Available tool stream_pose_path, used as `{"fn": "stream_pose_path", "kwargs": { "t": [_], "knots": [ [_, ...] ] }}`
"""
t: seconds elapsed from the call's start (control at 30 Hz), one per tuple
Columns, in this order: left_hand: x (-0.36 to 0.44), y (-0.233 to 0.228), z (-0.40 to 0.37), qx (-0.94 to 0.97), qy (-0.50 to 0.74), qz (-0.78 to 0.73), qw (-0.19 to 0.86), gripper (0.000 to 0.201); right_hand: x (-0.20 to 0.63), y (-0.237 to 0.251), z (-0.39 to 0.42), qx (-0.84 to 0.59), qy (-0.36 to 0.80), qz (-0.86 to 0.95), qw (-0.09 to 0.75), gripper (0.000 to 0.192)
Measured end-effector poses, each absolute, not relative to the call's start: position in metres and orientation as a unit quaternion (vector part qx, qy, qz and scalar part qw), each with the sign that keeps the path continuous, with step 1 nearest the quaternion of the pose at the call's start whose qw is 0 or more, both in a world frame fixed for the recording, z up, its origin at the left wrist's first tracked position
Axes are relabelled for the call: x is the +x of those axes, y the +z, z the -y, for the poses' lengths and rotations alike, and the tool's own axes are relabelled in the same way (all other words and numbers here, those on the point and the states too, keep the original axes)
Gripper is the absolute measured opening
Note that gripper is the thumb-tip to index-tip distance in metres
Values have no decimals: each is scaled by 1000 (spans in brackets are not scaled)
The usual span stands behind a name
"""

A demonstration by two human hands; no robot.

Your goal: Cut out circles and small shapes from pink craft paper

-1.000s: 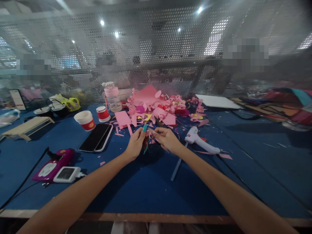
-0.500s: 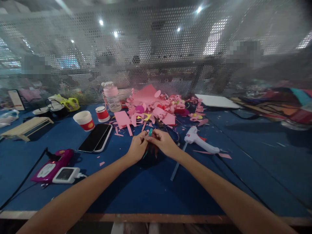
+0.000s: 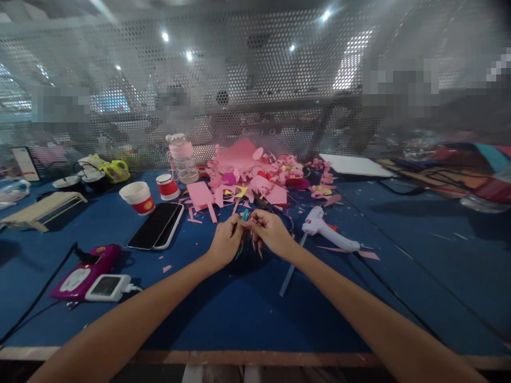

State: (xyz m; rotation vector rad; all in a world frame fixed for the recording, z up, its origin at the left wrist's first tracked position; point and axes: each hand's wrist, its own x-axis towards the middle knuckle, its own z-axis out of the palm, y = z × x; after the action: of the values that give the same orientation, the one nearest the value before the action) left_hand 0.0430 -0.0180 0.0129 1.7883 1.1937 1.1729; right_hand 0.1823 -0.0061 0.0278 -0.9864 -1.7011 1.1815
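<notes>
Hands meet over table point(image 3: 223, 314); left hand point(image 3: 224, 243), right hand point(image 3: 272, 232) each grip-clamped on teal strip point(image 3: 245, 215) between fingertips.

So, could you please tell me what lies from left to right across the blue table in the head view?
Magenta device → black phone → left hand → right hand → white glue gun → white board.

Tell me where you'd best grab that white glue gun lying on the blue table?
Probably by the long handle of the glue gun, coming from above. It lies flat on the blue table, its handle stretching free toward the right, while the nozzle end points at the pink paper scraps.
</notes>
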Motion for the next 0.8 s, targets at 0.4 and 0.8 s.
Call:
{"fn": "stream_pose_path", "kwargs": {
  "t": [0.4, 0.8],
  "knots": [
    [42, 18, 17, 654, 479, -470, 350, 32, 184, 33, 4, -421, 443, 672, 417, 38],
    [42, 15, 17, 664, 477, -481, 318, 30, 179, 31, 6, -410, 424, 677, 440, 33]
  ]
}}
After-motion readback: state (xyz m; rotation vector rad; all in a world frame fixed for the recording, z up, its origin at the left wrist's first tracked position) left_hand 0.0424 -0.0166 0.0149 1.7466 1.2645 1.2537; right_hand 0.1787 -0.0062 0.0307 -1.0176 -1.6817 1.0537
